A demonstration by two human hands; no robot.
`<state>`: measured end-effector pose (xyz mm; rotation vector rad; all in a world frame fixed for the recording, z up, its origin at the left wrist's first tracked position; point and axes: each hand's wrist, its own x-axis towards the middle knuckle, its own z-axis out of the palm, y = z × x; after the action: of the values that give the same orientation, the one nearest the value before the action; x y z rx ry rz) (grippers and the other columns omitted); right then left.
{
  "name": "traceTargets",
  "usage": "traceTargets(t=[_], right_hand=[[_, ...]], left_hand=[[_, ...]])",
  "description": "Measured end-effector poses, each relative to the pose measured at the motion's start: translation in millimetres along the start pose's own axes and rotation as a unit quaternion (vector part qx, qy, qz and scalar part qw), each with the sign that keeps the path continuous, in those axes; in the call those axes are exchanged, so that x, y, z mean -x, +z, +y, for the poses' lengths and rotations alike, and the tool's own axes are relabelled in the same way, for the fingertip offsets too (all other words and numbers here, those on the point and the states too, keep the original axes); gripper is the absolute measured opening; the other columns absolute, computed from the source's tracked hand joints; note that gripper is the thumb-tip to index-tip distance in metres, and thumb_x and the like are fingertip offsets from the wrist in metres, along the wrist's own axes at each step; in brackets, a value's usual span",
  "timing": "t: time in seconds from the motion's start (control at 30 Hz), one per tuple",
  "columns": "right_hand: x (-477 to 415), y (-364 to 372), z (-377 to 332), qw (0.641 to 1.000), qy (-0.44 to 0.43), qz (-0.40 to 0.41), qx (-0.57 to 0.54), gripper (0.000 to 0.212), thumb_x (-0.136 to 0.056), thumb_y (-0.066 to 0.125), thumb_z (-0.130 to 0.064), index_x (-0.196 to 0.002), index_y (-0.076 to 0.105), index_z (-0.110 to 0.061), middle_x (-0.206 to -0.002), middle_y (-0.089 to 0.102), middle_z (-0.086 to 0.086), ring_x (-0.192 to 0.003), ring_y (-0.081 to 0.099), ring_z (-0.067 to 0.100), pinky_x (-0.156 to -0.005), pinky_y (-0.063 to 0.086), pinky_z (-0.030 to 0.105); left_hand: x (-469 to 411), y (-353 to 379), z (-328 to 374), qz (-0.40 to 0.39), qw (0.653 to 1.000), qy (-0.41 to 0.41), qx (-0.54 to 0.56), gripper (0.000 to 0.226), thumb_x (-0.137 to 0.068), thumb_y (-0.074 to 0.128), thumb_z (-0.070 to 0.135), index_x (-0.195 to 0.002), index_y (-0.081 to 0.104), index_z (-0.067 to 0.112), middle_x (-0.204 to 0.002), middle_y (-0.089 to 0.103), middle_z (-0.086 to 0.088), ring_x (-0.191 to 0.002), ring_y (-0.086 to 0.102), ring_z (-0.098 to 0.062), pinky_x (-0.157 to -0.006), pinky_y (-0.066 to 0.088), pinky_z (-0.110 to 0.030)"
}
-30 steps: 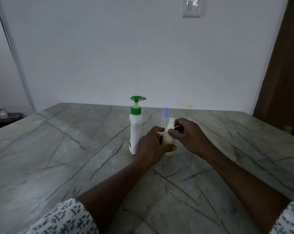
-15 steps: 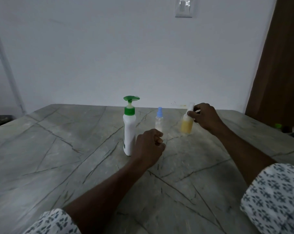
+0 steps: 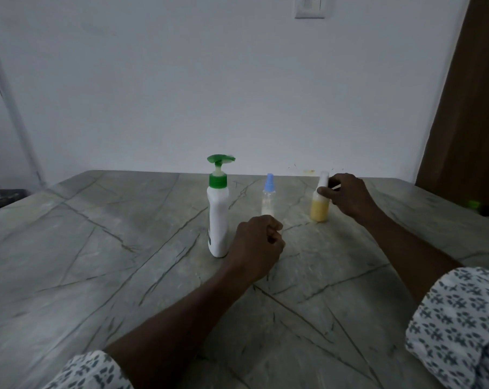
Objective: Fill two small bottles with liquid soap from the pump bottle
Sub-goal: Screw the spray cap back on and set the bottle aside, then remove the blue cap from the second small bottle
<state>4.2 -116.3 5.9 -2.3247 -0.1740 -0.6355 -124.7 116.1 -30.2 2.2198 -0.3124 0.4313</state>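
Gripping the yellow bottle [image 3: 319, 211] by its neck, right hand [image 3: 347, 196] fingers [image 3: 325, 192] curled; left hand [image 3: 256, 245] fisted

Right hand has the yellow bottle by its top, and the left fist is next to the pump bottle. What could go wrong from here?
1. The right hand grips the yellow-filled bottle high up; letting go unevenly might tip it.
2. The left hand lies fisted close beside the tall pump bottle and in front of the blue-capped bottle; a careless reach could knock either over.
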Motion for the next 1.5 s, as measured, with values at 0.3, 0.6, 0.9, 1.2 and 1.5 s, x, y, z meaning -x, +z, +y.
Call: traceTargets(t=[0.3, 0.6, 0.9, 1.2, 1.5], right_hand=[[13, -5, 4, 0.996, 0.04, 0.068, -0.039, 0.06, -0.08, 0.077, -0.038, -0.124, 0.057, -0.004, -0.117, 0.062, 0.008, -0.089, 0.061, 0.019, -0.079, 0.047, 0.032], [62, 16, -75, 0.993, -0.08, 0.008, -0.084, 0.032, -0.082, 0.075, -0.021, -0.11, 0.064, -0.007, -0.097, 0.069, 0.006, -0.086, 0.066, 0.02, -0.071, 0.05, 0.015], [38, 86, -87, 0.991, 0.034, -0.094, -0.091, 0.054, -0.088, 0.069, -0.027, -0.13, 0.046, -0.002, -0.122, 0.062, 0.016, -0.107, 0.06, 0.031, -0.087, 0.048, 0.038], [35, 83, -84, 0.992, -0.001, -0.065, -0.11, 0.028, -0.085, 0.07, -0.027, -0.092, 0.06, -0.003, -0.089, 0.066, 0.015, -0.079, 0.059, 0.029, -0.065, 0.038, 0.032], [115, 10, -69, 0.952, -0.11, -0.228, -0.172, 0.019, -0.089, 0.069, -0.018, -0.104, 0.065, -0.008, -0.103, 0.071, 0.006, -0.098, 0.067, 0.017, -0.089, 0.053, 0.028]], left_hand=[[2, -6, 7, 0.034, 0.999, 0.026, -0.001, 0.027, -0.091, 0.072, 0.015, -0.118, 0.07, 0.012, -0.101, 0.077, -0.002, -0.075, 0.067, -0.001, -0.066, 0.05, -0.003], [3, -18, 15, 0.072, 0.996, 0.041, -0.044, 0.02, -0.092, 0.069, 0.027, -0.109, 0.074, 0.016, -0.086, 0.077, 0.003, -0.064, 0.064, 0.0, -0.065, 0.048, -0.01], [2, -19, 14, 0.079, 0.995, 0.04, -0.055, 0.015, -0.093, 0.066, 0.022, -0.104, 0.075, 0.017, -0.087, 0.077, 0.001, -0.073, 0.068, -0.008, -0.076, 0.057, -0.026], [-1, -13, 11, 0.092, 0.994, 0.036, -0.05, 0.017, -0.1, 0.058, 0.024, -0.106, 0.073, 0.017, -0.091, 0.076, 0.001, -0.077, 0.066, -0.008, -0.075, 0.053, -0.023], [-2, -13, 14, 0.058, 0.979, 0.033, 0.193, 0.038, -0.106, 0.046, 0.008, -0.141, 0.057, 0.017, -0.13, 0.067, 0.004, -0.113, 0.063, 0.002, -0.088, 0.047, -0.005]])
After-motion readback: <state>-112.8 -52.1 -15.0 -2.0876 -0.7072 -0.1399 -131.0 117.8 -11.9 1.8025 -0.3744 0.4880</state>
